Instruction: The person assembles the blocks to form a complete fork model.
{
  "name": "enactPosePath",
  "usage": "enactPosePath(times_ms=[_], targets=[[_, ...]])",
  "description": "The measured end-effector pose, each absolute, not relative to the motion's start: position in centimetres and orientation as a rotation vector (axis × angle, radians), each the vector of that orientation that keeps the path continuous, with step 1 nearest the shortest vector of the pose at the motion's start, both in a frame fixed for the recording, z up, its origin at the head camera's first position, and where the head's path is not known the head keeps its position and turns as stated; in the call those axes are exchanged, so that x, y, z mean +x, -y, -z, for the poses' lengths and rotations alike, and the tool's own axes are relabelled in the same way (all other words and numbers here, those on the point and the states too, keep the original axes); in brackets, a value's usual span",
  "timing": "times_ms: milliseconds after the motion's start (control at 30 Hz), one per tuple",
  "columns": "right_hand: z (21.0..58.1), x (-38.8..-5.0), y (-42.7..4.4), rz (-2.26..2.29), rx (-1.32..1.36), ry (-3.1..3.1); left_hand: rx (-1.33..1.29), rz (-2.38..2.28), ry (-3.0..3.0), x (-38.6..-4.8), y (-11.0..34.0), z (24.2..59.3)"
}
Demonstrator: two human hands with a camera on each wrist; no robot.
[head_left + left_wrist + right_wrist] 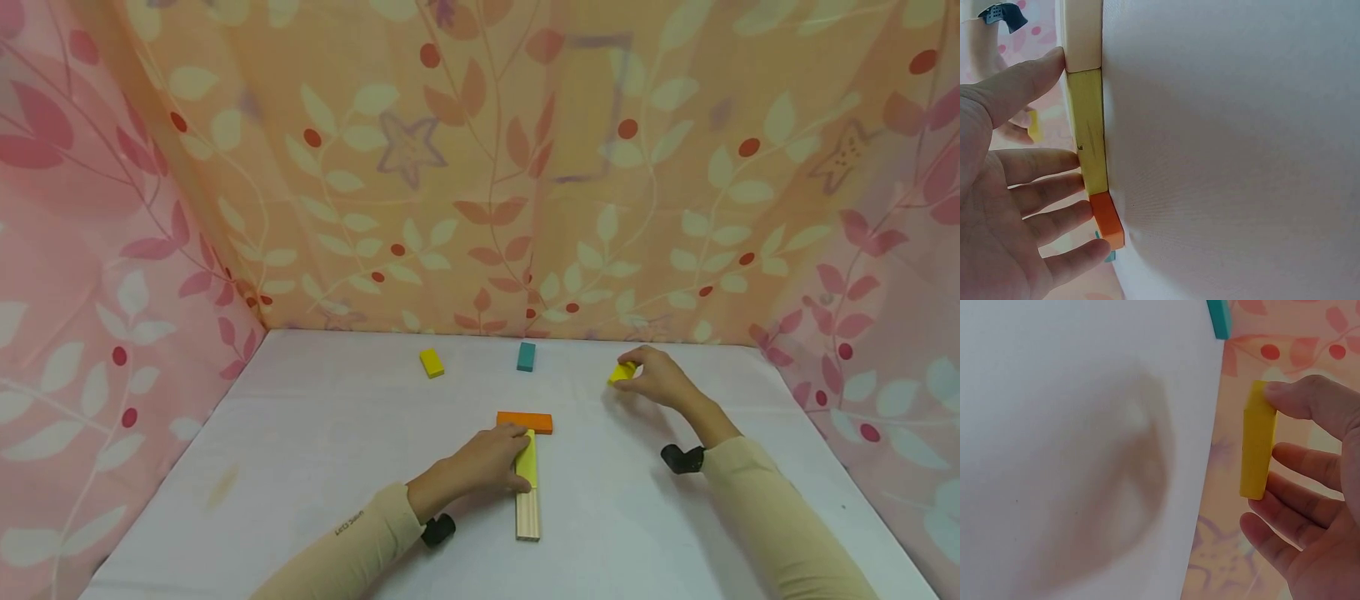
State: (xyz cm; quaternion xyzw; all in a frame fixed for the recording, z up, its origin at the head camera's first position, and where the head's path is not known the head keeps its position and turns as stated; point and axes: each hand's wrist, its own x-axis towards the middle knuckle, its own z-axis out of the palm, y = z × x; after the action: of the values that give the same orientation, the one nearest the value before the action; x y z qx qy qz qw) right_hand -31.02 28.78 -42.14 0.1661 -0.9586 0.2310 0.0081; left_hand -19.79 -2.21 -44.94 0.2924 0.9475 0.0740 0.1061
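Note:
In the head view the left hand (480, 461) rests along a yellow block (527, 462), fingers fairly straight, thumb near where it meets a plain wooden block (528, 517). An orange block (524, 422) lies crosswise at the yellow block's far end. The left wrist view shows the fingertips of the left hand (1029, 175) at the side of the yellow block (1089, 131) and the orange block (1107, 220). The right hand (658, 379) pinches a small yellow block (622, 372) at the right; in the right wrist view this block (1258, 444) is between thumb and fingers.
Toward the back of the white table (337, 442) lie another yellow block (432, 363) and a teal block (527, 357). Patterned cloth (480, 250) rises behind the table and at both sides. Black devices are on both wrists.

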Motion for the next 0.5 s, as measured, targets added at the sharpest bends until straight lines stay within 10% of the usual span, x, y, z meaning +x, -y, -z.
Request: enactPosePath(times_ms=[500], targets=[[42.3,-30.5,-27.1,-0.739,0.574,2.956,0.861,-0.225,-2.796,-19.9,2.2,45.3]])
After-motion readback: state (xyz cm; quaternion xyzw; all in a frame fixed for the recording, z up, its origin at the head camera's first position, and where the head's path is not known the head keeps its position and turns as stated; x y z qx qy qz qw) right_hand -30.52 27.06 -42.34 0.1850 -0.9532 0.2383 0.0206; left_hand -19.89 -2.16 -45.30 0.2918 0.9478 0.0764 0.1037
